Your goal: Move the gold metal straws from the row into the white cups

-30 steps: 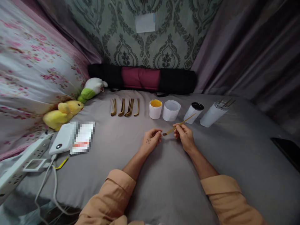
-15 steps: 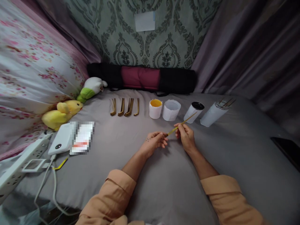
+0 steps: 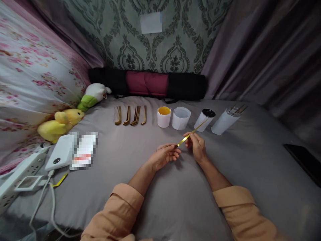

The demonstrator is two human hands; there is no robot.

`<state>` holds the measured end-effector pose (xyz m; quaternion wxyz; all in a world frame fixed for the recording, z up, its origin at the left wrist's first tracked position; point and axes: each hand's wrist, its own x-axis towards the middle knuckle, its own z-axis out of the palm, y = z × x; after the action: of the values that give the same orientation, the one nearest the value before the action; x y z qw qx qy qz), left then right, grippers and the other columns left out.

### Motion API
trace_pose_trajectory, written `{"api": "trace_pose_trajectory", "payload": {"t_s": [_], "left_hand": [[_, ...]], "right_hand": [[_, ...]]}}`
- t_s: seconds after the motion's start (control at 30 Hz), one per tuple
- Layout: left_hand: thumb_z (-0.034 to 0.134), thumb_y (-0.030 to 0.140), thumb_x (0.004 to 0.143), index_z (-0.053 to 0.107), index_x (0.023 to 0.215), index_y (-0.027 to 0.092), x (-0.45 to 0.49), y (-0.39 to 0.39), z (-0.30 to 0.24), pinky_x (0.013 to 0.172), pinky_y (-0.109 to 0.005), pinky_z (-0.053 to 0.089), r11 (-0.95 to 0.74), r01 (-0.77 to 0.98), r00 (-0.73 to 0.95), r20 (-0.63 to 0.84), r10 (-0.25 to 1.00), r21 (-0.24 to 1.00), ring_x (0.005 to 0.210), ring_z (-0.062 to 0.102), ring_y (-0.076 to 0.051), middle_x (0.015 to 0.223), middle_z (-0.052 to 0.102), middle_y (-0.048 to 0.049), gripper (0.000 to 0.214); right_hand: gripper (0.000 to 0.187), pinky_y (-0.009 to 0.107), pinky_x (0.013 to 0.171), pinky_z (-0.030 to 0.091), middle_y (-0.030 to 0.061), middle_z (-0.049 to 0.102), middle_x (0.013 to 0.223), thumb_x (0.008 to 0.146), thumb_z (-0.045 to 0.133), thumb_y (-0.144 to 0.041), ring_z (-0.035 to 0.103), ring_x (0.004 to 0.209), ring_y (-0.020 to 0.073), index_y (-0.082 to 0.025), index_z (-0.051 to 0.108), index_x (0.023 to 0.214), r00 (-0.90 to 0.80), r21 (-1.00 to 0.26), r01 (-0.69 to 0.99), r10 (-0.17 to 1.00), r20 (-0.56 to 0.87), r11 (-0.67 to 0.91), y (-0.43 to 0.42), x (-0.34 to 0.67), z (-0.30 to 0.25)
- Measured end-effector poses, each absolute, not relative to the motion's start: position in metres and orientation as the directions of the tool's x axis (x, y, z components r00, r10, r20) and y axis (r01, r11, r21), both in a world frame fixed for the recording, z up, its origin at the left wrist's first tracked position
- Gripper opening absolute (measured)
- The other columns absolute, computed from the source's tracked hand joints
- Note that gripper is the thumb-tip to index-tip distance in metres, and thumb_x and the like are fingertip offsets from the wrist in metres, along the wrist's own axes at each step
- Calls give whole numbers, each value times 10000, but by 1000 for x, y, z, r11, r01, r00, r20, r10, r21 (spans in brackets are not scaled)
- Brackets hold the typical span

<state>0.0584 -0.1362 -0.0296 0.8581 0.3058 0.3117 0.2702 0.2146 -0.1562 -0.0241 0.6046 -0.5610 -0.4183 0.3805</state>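
Observation:
A thin gold stick (image 3: 194, 130) slants up to the right over the grey bedsheet (image 3: 150, 201). My right hand (image 3: 197, 145) pinches it near its middle. My left hand (image 3: 167, 154), fingers curled, grips its lower end. Behind the hands stand a white cup of yellow stuff (image 3: 164, 116), an empty white cup (image 3: 181, 117), a tilted cup with a black top (image 3: 205, 119) and a tilted white cup holding several sticks (image 3: 227, 119).
Several bent gold sticks (image 3: 130, 115) lie in a row at the back left. Two plush toys (image 3: 60, 122), a white power bank (image 3: 60, 156), a power strip (image 3: 17, 174) and cables lie at the left. A black and maroon roll (image 3: 147, 83) lines the wall. A dark phone (image 3: 304, 162) lies right.
My left hand has closed onto the stick's lower end, which was free a second ago. The view has shifted slightly, so everything sits a bit further left.

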Motion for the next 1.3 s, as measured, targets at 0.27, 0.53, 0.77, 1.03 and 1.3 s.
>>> {"api": "trace_pose_trajectory", "payload": {"t_s": [0.27,0.53,0.77,1.03,1.3], "left_hand": [[494,147,795,526,956,96,58,-137,-25,515,-191,420,683,-281,660,-381,648,674,582,573,-91,771,624,-78,172],[508,137,784,538,948,94,57,-137,-25,513,-189,414,695,-273,665,-392,636,665,583,565,-90,768,620,-78,173],[513,128,772,549,921,92,56,-135,-29,504,-193,402,698,-290,674,-378,635,655,572,557,-93,749,617,-76,157],[495,111,767,539,915,86,55,-135,-27,488,-191,392,692,-294,657,-386,647,659,545,546,-88,718,602,-67,157],[496,107,762,537,897,86,54,-135,-25,482,-192,389,693,-295,653,-391,649,657,539,541,-89,711,598,-68,142]], "right_hand": [[300,216,422,335,-13,486,566,790,421,-425,443,462,85,-174,584,774,348,-996,-56,936,49,73,-157,216,-24],[300,204,420,334,-16,491,569,798,406,-407,442,460,79,-169,588,785,349,-998,-41,936,37,55,-157,216,-25],[309,198,425,344,-17,498,570,796,409,-408,447,459,74,-160,593,796,373,-998,-44,927,30,50,-157,218,-26],[292,195,405,332,-24,491,551,793,415,-392,441,442,70,-162,595,774,413,-994,-63,909,56,90,-156,221,-26],[285,193,382,319,-23,482,549,788,422,-387,438,432,69,-159,594,775,473,-986,-76,876,94,147,-152,229,-28]]}}
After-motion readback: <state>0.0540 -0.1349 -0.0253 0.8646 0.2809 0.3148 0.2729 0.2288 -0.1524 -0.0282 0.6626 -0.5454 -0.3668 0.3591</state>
